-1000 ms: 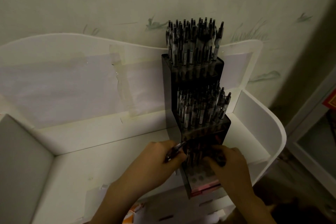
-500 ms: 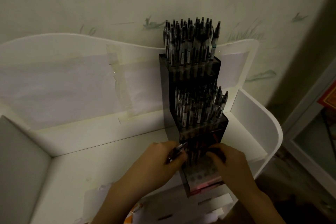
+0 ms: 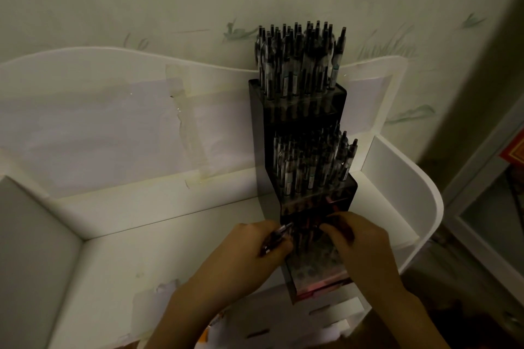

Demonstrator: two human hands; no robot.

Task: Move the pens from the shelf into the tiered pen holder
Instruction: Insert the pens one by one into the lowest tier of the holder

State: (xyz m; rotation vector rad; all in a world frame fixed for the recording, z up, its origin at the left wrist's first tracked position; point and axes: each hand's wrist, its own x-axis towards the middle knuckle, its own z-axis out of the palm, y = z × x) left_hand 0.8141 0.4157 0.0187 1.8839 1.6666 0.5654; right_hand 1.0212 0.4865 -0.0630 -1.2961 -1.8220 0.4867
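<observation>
Nearest, the left hand (image 3: 249, 252) is gripping a pen (image 3: 276, 241), its fingers curled around the barrel, which is slanting up toward the pen holder (image 3: 300, 150). Just right of those fingers, the right hand (image 3: 360, 246) is reaching into the holder's lowest tier; whether its curled fingers are clamping anything I cannot tell. Beyond the fingers, 2 higher tiers are standing packed with upright pens (image 3: 300, 59). The holder is sitting on the white shelf (image 3: 141, 249), against its back panel.
</observation>
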